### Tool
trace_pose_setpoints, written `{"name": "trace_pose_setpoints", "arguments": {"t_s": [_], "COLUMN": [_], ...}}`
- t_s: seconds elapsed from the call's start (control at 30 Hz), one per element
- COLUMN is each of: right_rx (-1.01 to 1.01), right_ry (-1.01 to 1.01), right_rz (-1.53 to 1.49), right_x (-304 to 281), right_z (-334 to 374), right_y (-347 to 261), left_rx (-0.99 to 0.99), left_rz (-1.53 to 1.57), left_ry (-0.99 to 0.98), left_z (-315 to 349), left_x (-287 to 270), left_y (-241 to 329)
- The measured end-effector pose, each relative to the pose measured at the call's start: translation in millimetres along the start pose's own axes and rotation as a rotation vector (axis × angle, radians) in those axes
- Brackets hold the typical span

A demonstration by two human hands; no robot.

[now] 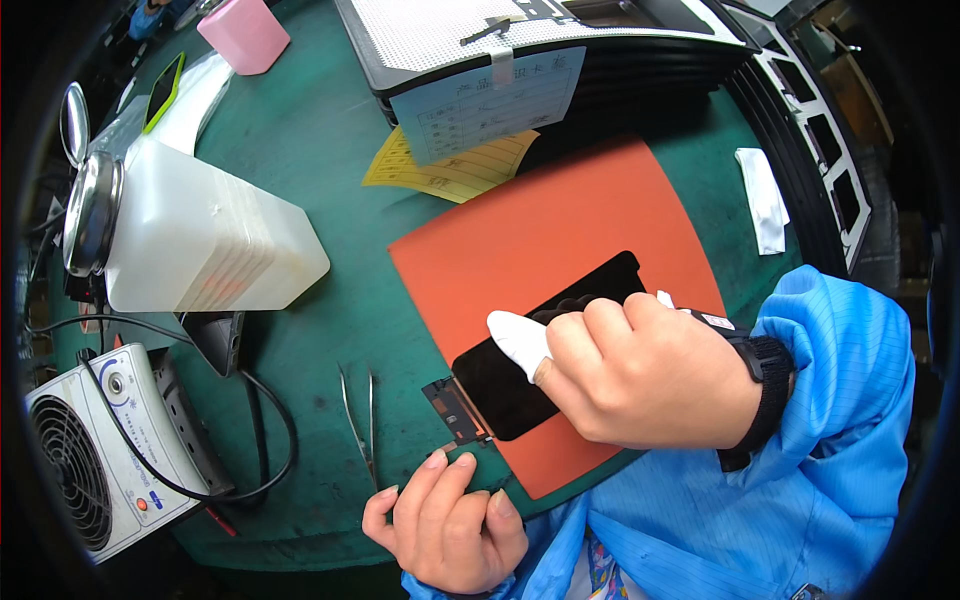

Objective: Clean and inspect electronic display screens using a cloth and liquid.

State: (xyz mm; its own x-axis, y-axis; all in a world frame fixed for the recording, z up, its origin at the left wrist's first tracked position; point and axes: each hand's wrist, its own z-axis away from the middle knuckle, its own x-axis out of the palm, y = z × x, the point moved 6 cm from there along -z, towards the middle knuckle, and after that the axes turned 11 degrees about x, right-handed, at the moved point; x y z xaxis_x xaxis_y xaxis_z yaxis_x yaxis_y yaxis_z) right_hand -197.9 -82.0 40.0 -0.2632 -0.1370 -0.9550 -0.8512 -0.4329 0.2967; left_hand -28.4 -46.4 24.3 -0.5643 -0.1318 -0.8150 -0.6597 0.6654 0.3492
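A black phone display panel (pixel 506 398) lies tilted across the orange mat (pixel 560 230), with a dark flex cable (pixel 455 409) reaching off its lower left end. My right hand (pixel 650 375) is closed over the panel. White cloth (pixel 518 345) pokes out between its thumb and fingers, its tip against the glass; the hand hides part of the panel and cloth. Below the flex cable is my left hand (pixel 450 525), palm up with fingers loosely curled and the thumb apart. Two of its fingertips are at the cable's small lower tab, apparently touching it.
Metal tweezers (pixel 362 425) lie left of the mat. Further left stand a white plastic bottle (pixel 215 235) with a metal cap and a fan unit (pixel 110 450) with black cables. Stacked black trays (pixel 650 65) rise at the back. A white cloth strip (pixel 763 202) lies at right.
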Motion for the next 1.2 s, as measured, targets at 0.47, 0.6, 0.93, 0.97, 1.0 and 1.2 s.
{"name": "trace_pose_setpoints", "arguments": {"t_s": [0.47,0.6,0.93,0.97,1.0,1.2], "right_rx": [0.060,0.096,0.176,0.187,0.196,0.209], "right_ry": [-0.070,-0.071,-0.095,-0.081,-0.067,-0.067], "right_rz": [-0.012,-0.026,-0.019,-0.003,0.011,0.027], "right_x": [6.9,11.6,17.2,17.0,16.7,18.1], "right_z": [23.6,30.6,44.3,45.6,46.0,54.5], "right_y": [30.6,37.5,55.7,57.9,59.5,65.2], "left_rx": [0.025,0.080,0.062,0.057,0.059,0.083], "left_rz": [-0.008,0.036,0.024,0.024,0.023,0.012], "left_ry": [-0.005,0.021,0.023,0.025,0.021,0.023], "left_z": [-2.0,-12.6,-15.5,-16.0,-15.9,-14.2], "left_x": [0.0,-2.1,-2.2,-2.2,-2.1,-1.3], "left_y": [2.0,5.1,7.8,8.0,8.4,11.3]}}
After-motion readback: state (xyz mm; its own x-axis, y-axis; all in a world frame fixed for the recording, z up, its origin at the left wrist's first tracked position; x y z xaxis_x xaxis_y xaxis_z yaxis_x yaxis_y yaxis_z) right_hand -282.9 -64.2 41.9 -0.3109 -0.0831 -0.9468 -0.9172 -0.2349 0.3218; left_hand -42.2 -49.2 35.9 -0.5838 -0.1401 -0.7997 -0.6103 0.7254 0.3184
